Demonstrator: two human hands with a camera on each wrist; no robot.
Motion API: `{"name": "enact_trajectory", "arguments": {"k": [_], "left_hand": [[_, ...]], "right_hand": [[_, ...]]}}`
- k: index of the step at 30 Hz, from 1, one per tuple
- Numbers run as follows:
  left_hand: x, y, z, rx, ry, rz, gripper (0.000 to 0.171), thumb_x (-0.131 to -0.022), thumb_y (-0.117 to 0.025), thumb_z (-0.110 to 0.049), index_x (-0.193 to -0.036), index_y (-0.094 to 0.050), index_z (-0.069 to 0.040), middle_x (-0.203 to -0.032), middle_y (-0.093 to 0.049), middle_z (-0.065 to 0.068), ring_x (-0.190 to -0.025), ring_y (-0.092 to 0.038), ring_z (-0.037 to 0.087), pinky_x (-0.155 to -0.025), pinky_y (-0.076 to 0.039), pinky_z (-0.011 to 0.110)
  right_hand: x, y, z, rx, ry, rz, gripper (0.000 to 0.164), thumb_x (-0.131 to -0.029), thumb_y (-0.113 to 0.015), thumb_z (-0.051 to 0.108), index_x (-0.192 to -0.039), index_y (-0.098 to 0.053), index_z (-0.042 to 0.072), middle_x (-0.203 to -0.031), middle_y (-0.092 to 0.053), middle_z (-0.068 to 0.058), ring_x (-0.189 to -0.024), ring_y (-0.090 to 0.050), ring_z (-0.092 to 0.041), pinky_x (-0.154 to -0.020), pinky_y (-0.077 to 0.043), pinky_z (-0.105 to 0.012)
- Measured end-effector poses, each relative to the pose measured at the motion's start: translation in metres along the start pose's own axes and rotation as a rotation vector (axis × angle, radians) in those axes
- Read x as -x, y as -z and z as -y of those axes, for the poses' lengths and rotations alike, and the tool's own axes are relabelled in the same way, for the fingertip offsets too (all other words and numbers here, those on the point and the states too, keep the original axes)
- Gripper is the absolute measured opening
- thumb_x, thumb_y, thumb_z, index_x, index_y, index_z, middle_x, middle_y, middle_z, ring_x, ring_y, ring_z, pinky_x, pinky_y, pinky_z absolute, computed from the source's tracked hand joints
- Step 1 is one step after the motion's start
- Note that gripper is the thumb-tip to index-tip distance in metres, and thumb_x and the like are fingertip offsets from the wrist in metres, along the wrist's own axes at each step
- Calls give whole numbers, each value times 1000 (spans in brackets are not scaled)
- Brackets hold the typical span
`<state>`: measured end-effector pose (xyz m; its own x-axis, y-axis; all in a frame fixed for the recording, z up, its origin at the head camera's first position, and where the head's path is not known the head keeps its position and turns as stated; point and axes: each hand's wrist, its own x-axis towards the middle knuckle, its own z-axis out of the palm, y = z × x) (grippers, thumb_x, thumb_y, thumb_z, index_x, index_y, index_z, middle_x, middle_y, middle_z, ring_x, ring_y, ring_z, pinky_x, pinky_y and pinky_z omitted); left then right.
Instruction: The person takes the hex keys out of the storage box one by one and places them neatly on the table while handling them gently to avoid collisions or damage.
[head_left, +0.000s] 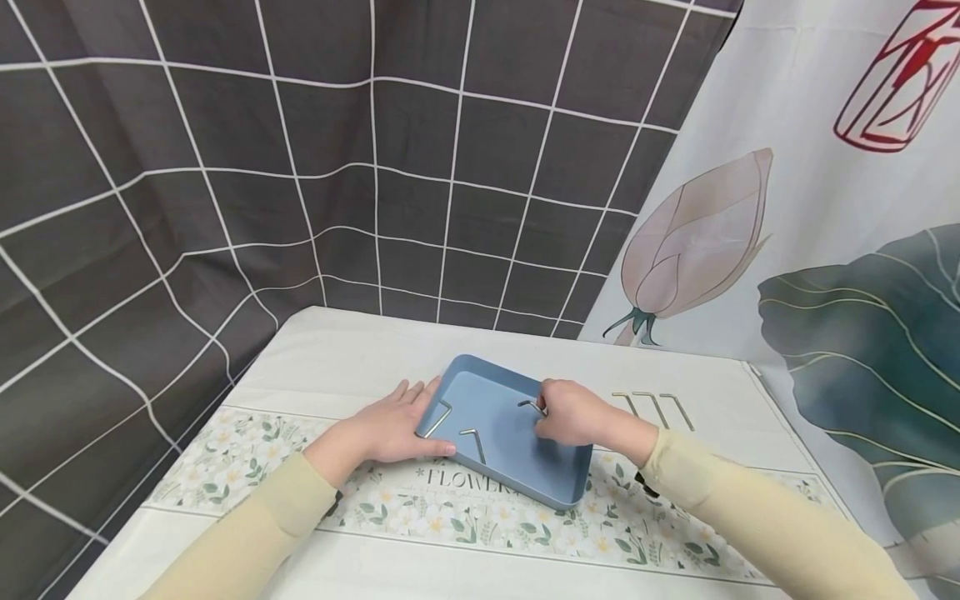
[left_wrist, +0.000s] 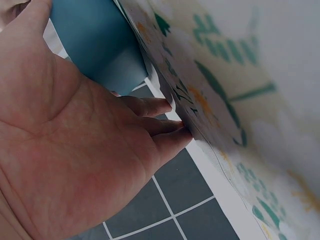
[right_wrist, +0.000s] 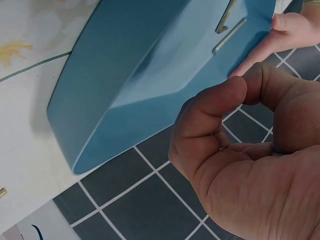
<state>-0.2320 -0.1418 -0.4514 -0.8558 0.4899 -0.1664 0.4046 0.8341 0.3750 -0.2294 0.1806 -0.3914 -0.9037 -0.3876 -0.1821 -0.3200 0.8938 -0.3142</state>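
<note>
1 bent key (head_left: 534, 407) juts from the pinching right hand (head_left: 574, 412) over open tray floor (head_left: 498, 408), left hand (head_left: 393, 425) spread at the rim (head_left: 525, 490).

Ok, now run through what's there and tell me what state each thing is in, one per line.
Blue tray: open-topped, on the tablecloth
Two bent metal rods: lying in the tray
Third rod: held over the tray
Three outer rods: lying side by side, right of the tray
Left hand: stretched out, touching the tray's left end
Right hand: curled, pinching the third rod
</note>
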Motion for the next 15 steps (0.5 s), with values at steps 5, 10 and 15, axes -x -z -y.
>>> {"name": "enact_trajectory", "arguments": {"k": [5,10,15], "left_hand": [[0,0,0,2,-1,1,128,-94,-62,-88,-181,-8,-11,-179,-24,30,-166,-15,56,-131,-24,69],[0,-1,1,0,-3,-5,128,-94,-61,-88,-181,-8,-11,-179,-24,30,-166,-15,57,-131,-25,69],[-1,-1,2,2,-4,-5,128,-94,-61,-89,-181,-7,-12,-180,-24,29,-166,-15,57,-131,-25,69]], "right_hand": [[6,1,-7,-21,-2,-15,17,-88,-79,4,-98,-65,4,-83,-62,-3,-69,-57,-17,-59,-49,-31],[11,5,-12,-53,-8,-30,16,-87,-77,4,-97,-64,6,-83,-61,-3,-70,-55,-17,-60,-47,-31],[16,6,-19,-76,-20,-36,17,-88,-76,5,-97,-62,6,-82,-60,-4,-69,-55,-18,-60,-45,-32]]}}
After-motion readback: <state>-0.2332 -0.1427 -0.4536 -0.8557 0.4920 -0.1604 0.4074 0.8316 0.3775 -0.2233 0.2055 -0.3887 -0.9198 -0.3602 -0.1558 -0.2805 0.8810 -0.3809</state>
